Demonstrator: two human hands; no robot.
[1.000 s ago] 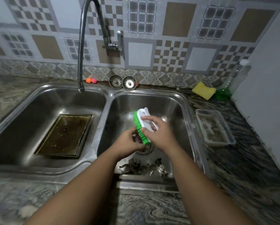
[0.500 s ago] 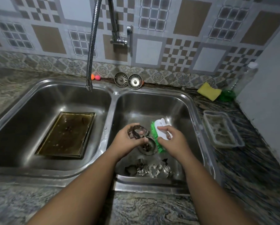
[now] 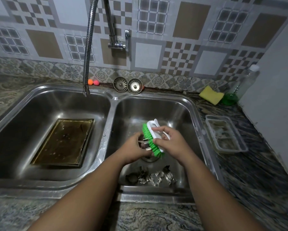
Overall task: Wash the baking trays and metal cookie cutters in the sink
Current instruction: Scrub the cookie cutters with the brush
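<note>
Left hand (image 3: 134, 147) gripping a metal cookie cutter (image 3: 144, 144) over the right sink basin (image 3: 186, 114), right hand (image 3: 170, 144) clutching the green-bristled brush (image 3: 150, 137) against it, more cutters (image 3: 154, 178) along the basin's near edge, baking tray (image 3: 63, 142) flat in the left basin (image 3: 39, 105)

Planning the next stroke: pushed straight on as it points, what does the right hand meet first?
Likely the cookie cutter in the left hand; the right hand's brush seems to touch it.

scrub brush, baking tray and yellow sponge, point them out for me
scrub brush (image 3: 148, 135), head view, on the green bristles
baking tray (image 3: 64, 142), head view, on its dirty flat bottom
yellow sponge (image 3: 210, 96), head view, on its top face
</note>
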